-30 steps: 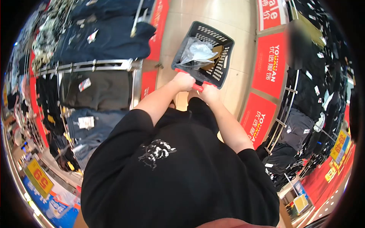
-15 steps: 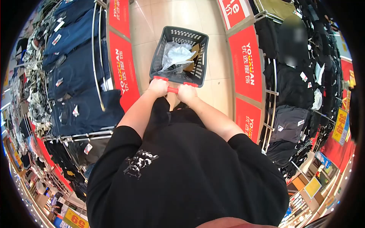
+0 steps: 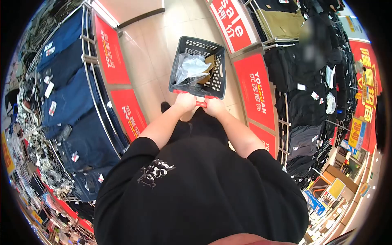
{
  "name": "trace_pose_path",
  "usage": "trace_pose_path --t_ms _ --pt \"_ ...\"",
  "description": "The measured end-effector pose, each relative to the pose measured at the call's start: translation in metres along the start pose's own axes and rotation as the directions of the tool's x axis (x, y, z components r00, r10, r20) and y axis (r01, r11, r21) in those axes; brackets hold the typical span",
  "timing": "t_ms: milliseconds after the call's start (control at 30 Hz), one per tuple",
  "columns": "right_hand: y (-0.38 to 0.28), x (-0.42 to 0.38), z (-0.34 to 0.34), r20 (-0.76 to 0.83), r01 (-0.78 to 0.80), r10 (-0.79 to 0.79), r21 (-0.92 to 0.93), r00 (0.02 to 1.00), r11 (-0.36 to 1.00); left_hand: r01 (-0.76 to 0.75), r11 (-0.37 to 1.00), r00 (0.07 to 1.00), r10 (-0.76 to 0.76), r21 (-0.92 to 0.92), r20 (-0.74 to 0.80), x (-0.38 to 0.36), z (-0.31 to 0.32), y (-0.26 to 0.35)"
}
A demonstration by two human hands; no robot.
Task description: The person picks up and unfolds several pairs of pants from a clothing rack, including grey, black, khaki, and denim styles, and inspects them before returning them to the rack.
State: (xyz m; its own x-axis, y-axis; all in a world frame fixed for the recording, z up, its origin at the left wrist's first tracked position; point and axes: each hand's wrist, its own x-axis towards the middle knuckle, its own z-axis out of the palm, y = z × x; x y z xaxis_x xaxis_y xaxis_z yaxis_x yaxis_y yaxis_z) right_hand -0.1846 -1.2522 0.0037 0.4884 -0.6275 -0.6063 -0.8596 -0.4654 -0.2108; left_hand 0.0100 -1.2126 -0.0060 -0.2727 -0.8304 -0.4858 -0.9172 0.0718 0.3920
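While both hands close around the red handle, the dark grey basket sits directly ahead of the body, over the pale tiled floor of the aisle. Contact of its base with the tiles: cannot be determined from this angle.

Hands: left hand wrapped on the left part of the handle, right hand wrapped on the right part. They are near each other but apart, a short stretch of red showing between them. The handle is at the basket's near side.

Container: one basket, open at the top, walls perforated with rows of small holes. Contents, left side: a crumpled, translucent whitish plastic bag, taking up much of the visible interior. Contents, right side: a brown item, just beside the bag and partly covered by it; material uncertain. Dark matter shows below the bag, too obscured to identify.

Surroundings: dark blue folded garments with tags, on a metal rack to the left. To the right, black garments, with an olive-tan garment farther up. Red panels line both sides of the aisle; a red-and-white sale sign stands beyond the basket, to its right.
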Motion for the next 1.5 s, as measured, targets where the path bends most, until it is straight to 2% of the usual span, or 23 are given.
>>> trace_pose_path --t_ms 133,233,333,467,667,800,1033,1167,1300,1400,1433,1500 --pt "0.029 0.045 -0.032 -0.119 0.061 -0.056 0.047 0.991 0.997 -0.007 1.000 0.999 0.007 -0.003 0.048 0.054 -0.035 -0.014" --pt "0.056 0.083 -0.064 -0.201 0.152 -0.130 0.099 0.971 0.983 0.025 1.000 1.000 -0.025 0.003 0.014 0.099 -0.062 -0.022" --pt "0.080 0.122 -0.107 -0.181 0.172 -0.168 0.006 0.969 0.985 0.061 0.998 0.998 -0.061 0.008 0.008 0.146 -0.086 -0.033" --pt "0.106 0.181 -0.155 -0.133 0.206 -0.200 0.038 0.971 0.978 0.151 0.988 0.986 -0.153 0.025 0.061 0.199 -0.136 -0.039" --pt "0.120 0.262 -0.226 -0.079 0.180 -0.177 0.042 0.981 0.983 0.186 0.982 0.982 -0.187 0.018 0.027 0.272 -0.201 -0.075" --pt "0.122 0.305 -0.280 -0.042 0.149 -0.146 0.058 0.988 0.987 0.132 0.990 0.990 -0.133 0.043 0.035 0.318 -0.244 -0.104" --pt "0.149 0.381 -0.341 -0.050 0.214 -0.216 -0.038 0.975 0.976 0.019 0.994 0.998 -0.025 -0.108 -0.051 0.385 -0.296 -0.139" --pt "0.166 0.426 -0.378 -0.002 0.247 -0.248 -0.071 0.969 0.966 -0.043 0.984 0.998 0.050 -0.176 0.040 0.421 -0.339 -0.159" --pt "0.173 0.466 -0.417 -0.026 0.231 -0.234 -0.071 0.972 0.970 -0.029 0.996 0.994 0.037 -0.080 0.104 0.463 -0.372 -0.175" --pt "0.177 0.504 -0.446 -0.018 0.232 -0.233 -0.039 0.972 0.972 -0.037 0.994 0.997 0.043 -0.105 0.057 0.495 -0.393 -0.199" --pt "0.180 0.519 -0.452 -0.017 0.238 -0.239 -0.033 0.971 0.971 -0.013 0.987 1.000 0.015 -0.162 0.012 0.505 -0.402 -0.205" --pt "0.182 0.547 -0.470 -0.016 0.240 -0.241 -0.027 0.970 0.970 -0.015 0.990 0.999 0.020 -0.140 0.032 0.529 -0.423 -0.223"
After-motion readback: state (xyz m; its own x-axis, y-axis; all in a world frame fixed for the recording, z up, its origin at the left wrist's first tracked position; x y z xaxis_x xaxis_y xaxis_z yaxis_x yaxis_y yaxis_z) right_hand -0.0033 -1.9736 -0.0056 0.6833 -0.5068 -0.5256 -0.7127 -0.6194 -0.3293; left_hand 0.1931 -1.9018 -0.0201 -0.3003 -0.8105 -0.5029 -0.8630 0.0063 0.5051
